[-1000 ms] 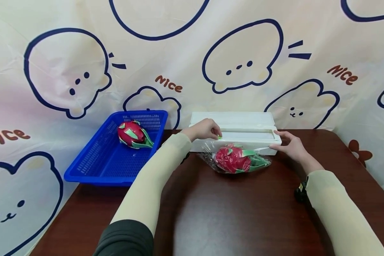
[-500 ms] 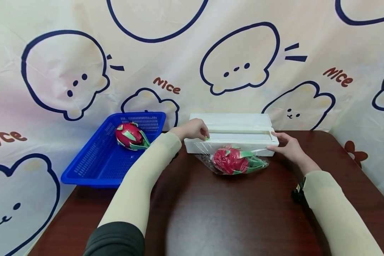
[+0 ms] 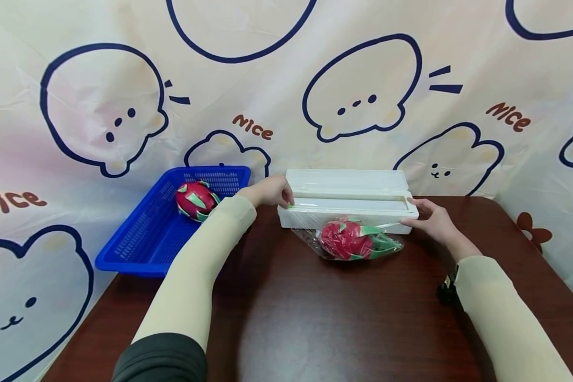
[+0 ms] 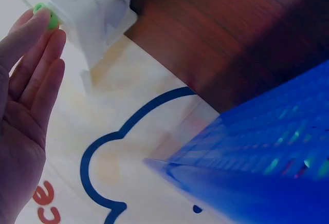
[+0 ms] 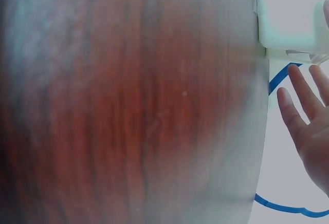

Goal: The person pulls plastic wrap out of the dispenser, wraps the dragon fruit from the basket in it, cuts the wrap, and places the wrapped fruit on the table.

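A long white cling film dispenser box (image 3: pixel 346 181) lies on the table with its lid raised at the back. At the box's left end, my left hand (image 3: pixel 273 191) pinches a small green slide cutter (image 4: pixel 54 20) on the front edge. The thumb and fingers of my right hand (image 3: pixel 436 220) grip the box's right end. Just in front of the box lies a red and green dragon fruit (image 3: pixel 347 240) under clear film (image 3: pixel 307 240), which runs up to the front edge. In the right wrist view, part of my right hand is cut off by the frame.
To the left stands a blue plastic basket (image 3: pixel 138 269) with a second dragon fruit (image 3: pixel 193 200) inside, its leafy end hidden behind my left sleeve. A patterned cloth (image 3: pixel 286 79) hangs close behind the brown table (image 3: pixel 344 318).
My left hand has slid left along the box's front edge with the green slide cutter, from left of the middle to the left end. My right hand keeps its grip; the wrapped dragon fruit stays put.
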Demonstrator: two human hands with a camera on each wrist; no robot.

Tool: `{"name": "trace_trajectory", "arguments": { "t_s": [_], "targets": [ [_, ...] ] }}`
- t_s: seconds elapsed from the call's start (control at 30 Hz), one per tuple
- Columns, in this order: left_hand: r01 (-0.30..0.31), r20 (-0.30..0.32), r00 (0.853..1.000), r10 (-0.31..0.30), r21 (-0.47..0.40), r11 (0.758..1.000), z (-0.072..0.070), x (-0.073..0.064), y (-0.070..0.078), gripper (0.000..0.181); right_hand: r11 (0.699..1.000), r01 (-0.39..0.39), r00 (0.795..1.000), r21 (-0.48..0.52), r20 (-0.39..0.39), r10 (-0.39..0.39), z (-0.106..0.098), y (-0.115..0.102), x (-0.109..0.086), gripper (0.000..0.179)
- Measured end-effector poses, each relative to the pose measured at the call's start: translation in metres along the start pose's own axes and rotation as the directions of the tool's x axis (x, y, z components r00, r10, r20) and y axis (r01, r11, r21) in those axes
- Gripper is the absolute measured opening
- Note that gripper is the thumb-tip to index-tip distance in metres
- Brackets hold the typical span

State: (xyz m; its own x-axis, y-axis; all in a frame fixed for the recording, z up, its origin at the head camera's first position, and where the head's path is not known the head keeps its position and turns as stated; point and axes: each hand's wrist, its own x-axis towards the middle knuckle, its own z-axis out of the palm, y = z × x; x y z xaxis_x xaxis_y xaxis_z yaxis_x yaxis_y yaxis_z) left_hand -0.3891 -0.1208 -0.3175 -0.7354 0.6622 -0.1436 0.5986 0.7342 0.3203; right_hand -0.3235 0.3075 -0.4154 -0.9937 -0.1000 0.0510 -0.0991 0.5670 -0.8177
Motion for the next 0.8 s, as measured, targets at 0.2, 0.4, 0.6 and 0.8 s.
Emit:
{"name": "trace_trajectory", "arguments": {
  "t_s": [0.2,0.4,0.6,0.8],
  "targets": [
    [0.022,-0.038,0.999,-0.021,0.025,0.999,0.001,-0.008,-0.005,0.006,1.000,-0.002,1.000,-0.012,0.011,0.002,-0.004,-0.001,-0.003,0.080],
    [0.057,-0.045,0.997,-0.058,-0.032,0.998,0.003,-0.008,-0.002,0.007,1.000,-0.010,1.000,-0.021,0.015,0.011,-0.006,-0.001,-0.005,0.081],
    [0.111,-0.010,0.994,-0.112,-0.029,0.993,0.001,-0.009,0.003,0.007,1.000,-0.006,1.000,-0.020,0.027,0.006,-0.003,-0.004,-0.004,0.082],
    [0.109,-0.036,0.993,-0.110,-0.015,0.994,0.007,-0.008,0.007,0.017,0.999,-0.015,0.999,-0.038,0.034,0.016,-0.001,-0.010,-0.003,0.080]
  ]
}}
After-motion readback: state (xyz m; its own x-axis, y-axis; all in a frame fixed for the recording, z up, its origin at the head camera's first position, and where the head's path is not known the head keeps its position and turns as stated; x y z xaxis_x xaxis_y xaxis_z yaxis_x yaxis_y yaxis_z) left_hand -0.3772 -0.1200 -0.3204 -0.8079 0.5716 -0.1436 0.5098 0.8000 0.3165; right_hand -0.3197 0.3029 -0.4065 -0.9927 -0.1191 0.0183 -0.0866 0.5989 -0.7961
